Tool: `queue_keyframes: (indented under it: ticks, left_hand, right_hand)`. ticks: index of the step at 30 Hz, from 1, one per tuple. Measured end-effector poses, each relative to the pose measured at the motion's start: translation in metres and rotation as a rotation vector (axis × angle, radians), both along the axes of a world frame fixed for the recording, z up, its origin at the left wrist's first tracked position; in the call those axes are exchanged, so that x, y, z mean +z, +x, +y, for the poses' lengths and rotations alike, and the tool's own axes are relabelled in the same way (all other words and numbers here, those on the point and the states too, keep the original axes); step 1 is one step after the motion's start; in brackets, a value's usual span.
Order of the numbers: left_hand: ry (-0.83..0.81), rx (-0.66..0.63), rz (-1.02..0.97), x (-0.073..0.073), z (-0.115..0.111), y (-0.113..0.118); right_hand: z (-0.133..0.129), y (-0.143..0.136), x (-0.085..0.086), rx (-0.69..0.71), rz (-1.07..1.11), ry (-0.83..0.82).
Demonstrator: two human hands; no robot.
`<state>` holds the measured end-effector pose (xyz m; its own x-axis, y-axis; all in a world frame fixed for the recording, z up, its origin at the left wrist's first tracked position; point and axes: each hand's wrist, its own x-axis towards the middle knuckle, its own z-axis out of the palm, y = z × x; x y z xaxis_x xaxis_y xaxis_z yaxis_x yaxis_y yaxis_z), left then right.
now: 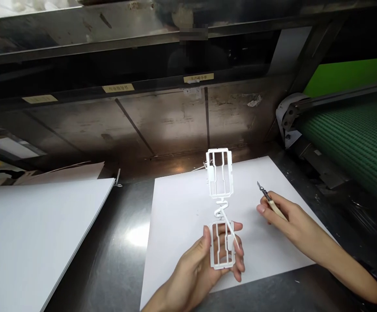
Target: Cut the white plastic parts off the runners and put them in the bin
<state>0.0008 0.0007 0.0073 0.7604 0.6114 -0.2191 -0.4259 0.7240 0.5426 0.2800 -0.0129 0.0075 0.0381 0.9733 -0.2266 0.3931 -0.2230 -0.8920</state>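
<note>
My left hand [204, 260] grips a white moulded plastic part by its lower frame, thumb on the left edge and fingers behind and along the right. This part has two slotted rectangular frames, the upper frame [231, 173] and the lower one, joined by a wavy sprue [221, 209] with a thin straight stem slanting down to the right. My right hand [281, 214] holds a craft knife [275, 209] with a pale handle, its blade pointing up and left, apart from the plastic. Beneath both hands lies a white sheet [178, 216].
A stack of white board [39, 225] lies on the left of the metal table [117, 260]. White plastic scraps [203, 166] sit at the sheet's far edge. A green conveyor belt [357, 130] runs along the right. Behind stands a stained metal panel [175, 117] with yellow labels above.
</note>
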Motion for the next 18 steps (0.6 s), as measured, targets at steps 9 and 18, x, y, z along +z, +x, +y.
queue_keyframes:
  ticks: [9,18]
  left_hand:
    - [0.246,0.072,0.374,0.0,0.004,-0.004]
    - [0.361,-0.106,0.478,0.011,0.008,-0.002]
  right_hand:
    - [-0.006,0.01,0.007,-0.05,-0.01,0.357]
    - [-0.013,0.001,0.025,0.304,-0.165,-0.031]
